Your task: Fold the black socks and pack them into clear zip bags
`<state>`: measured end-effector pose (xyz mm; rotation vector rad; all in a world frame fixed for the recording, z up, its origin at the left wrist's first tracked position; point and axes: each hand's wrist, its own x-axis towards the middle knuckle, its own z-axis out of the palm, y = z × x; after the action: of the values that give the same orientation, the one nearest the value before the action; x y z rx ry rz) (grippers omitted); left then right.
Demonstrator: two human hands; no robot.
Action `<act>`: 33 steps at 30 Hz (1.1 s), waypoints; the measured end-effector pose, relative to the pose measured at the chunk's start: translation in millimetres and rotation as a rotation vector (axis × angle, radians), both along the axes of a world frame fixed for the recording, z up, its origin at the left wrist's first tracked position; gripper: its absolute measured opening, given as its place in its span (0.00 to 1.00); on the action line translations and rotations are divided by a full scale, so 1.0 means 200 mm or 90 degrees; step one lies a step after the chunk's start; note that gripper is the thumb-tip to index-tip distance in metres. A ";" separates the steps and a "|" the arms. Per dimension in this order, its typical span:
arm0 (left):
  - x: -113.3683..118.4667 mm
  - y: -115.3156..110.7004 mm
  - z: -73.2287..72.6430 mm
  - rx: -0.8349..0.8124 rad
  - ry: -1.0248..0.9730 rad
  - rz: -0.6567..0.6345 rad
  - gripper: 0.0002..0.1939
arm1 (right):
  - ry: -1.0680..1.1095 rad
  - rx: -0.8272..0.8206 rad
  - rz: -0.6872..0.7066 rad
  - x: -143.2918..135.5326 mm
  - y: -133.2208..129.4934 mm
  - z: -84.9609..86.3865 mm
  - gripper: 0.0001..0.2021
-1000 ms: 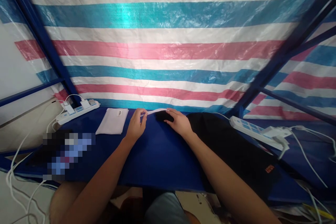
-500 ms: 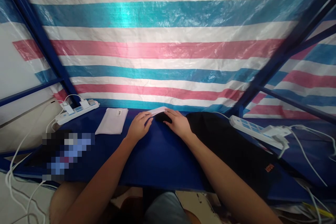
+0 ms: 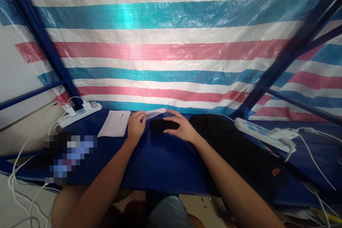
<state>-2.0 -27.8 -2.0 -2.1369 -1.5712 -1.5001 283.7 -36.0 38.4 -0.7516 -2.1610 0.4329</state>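
The black object (image 3: 161, 125) lies on the blue desk (image 3: 165, 164) between your hands, its long axis running left to right, its right end within your right hand (image 3: 184, 127). That hand's thumb and fingers straddle it; whether they grip, I can't tell. Your left hand (image 3: 136, 126), farther off, pinches the thin white sheet (image 3: 155, 113) just beyond, fingers bent, palm down.

- Tarpaulin (image 3: 171, 50): behind the table (image 3: 165, 167).
- Left power strip (image 3: 79, 115): on the table's rear left, behind the flat packet (image 3: 113, 127).
- Flat packet: left of the left hand (image 3: 136, 125).
- Thin sheet (image 3: 155, 113): between both hands, behind the oblong object (image 3: 159, 125).
- Oblong object: right end between the right hand's (image 3: 181, 124) thumb and fingers.
- Cloth (image 3: 235, 149): right of the right hand, before the right power strip (image 3: 249, 130).
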 end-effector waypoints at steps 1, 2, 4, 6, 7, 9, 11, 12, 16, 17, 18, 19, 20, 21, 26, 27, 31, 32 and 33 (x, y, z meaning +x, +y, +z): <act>0.00 0.00 0.00 0.002 0.001 -0.001 0.14 | 0.023 -0.023 0.004 0.00 -0.01 0.02 0.27; 0.00 0.01 -0.01 0.004 0.005 -0.006 0.15 | 0.044 -0.051 0.005 0.00 -0.01 0.03 0.27; 0.01 0.02 -0.02 0.009 0.020 -0.027 0.19 | 0.080 -0.106 -0.009 -0.01 -0.02 0.04 0.27; 0.02 0.02 -0.03 0.015 0.047 -0.058 0.23 | 0.102 -0.145 -0.037 -0.02 -0.02 0.03 0.27; 0.03 0.01 -0.04 0.016 0.064 -0.073 0.26 | 0.104 -0.155 -0.053 -0.03 -0.02 0.02 0.27; 0.05 0.01 -0.04 0.013 0.097 -0.092 0.31 | 0.102 -0.143 -0.093 -0.04 -0.01 -0.01 0.26; 0.09 -0.01 -0.04 0.004 0.121 -0.101 0.35 | 0.094 -0.105 -0.136 -0.06 0.00 -0.04 0.24; 0.11 -0.02 -0.04 0.000 0.129 -0.103 0.37 | 0.088 -0.079 -0.155 -0.07 0.01 -0.05 0.24; 0.20 -0.06 -0.03 0.000 0.148 -0.132 0.39 | -0.010 0.039 -0.210 -0.11 -0.02 -0.07 0.24; 0.22 -0.07 -0.03 0.003 0.151 -0.147 0.39 | -0.051 0.070 -0.221 -0.12 -0.03 -0.06 0.25; 0.24 -0.08 -0.03 0.007 0.152 -0.165 0.40 | -0.091 0.098 -0.232 -0.13 -0.04 -0.06 0.26; 0.26 -0.09 -0.02 0.012 0.150 -0.183 0.40 | -0.126 0.124 -0.241 -0.14 -0.06 -0.05 0.26; 0.27 -0.10 -0.02 0.015 0.144 -0.199 0.40 | -0.154 0.145 -0.246 -0.15 -0.07 -0.04 0.27; 0.27 -0.10 -0.02 0.017 0.135 -0.212 0.40 | -0.175 0.161 -0.249 -0.16 -0.08 -0.03 0.28; 0.21 -0.10 -0.01 -0.013 0.132 -0.296 0.42 | -0.194 0.174 -0.261 -0.15 -0.08 -0.03 0.27; 0.19 -0.09 -0.01 -0.028 0.137 -0.309 0.42 | -0.184 0.165 -0.265 -0.15 -0.07 -0.03 0.26; 0.14 -0.08 -0.01 -0.066 0.129 -0.262 0.41 | -0.106 0.108 -0.201 -0.11 -0.05 -0.05 0.24; 0.13 -0.08 -0.01 -0.063 0.135 -0.244 0.40 | -0.084 0.099 -0.168 -0.10 -0.04 -0.05 0.23; 0.13 -0.08 0.00 -0.058 0.146 -0.236 0.38 | -0.062 0.091 -0.136 -0.09 -0.03 -0.05 0.23</act>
<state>23.7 -43.2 -2.2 -2.6563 -1.2397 -1.2240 265.7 -42.5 28.1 -0.9257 -2.1466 0.1313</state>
